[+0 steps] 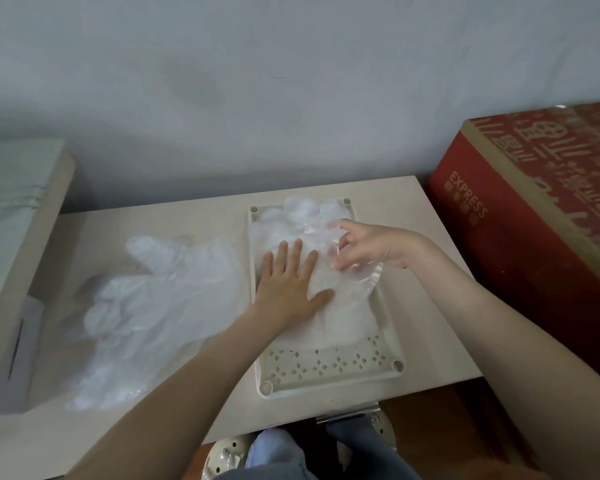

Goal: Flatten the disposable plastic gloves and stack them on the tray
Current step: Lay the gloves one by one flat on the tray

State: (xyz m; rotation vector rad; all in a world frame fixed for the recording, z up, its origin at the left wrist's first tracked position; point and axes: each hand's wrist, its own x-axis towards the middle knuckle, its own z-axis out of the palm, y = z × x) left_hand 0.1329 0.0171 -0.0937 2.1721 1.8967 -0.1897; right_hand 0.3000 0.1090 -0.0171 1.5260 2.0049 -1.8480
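At the far left edge an open tan cardboard box [44, 237] sits against the pale wood-grain table [430, 271]. Just to its right, a loose heap of crumpled translucent disposable plastic gloves [153, 306] lies on the tabletop, beside the tray but not on it. The bare left forearm rises diagonally from the lower left, passes over the near edge of that heap and ends in the left hand [291, 282]. This hand lies palm down with its fingers straight and slightly spread and the thumb out to the right, pressing flat on the stack of flattened translucent gloves [347, 320] inside the cream rectangular plastic tray [326, 370]. The tray has a perforated floor that shows bare at its near end. The stack's finger ends reach the tray's far rim. The right forearm comes in from the lower right, bending at the wrist so that the right hand [371, 247] hovers over the tray's right side. Its fingers are curled and pinch the crinkled film of a clear plastic glove [361, 282], which lifts off the stack there while its lower part lies partly under the left thumb. A large red cardboard box [534, 220] printed with the word EXPRESS stands beyond the table's right edge.
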